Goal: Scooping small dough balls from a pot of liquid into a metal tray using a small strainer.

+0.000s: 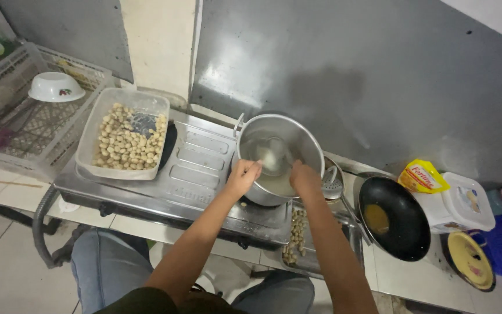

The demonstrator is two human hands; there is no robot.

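A steel pot with a little liquid in it stands on the right burner of a steel gas stove. My left hand is closed at the pot's near rim, fingers curled; what it pinches is too small to tell. My right hand rests on the near rim beside it, fingers bent over the edge. Below the pot a tray of pale round balls shows between my arms.
A clear tub of pale balls sits on the left burner. A slotted ladle lies right of the pot, then a black wok with oil, a yellow oil pouch and a white box. A white crate with a bowl stands far left.
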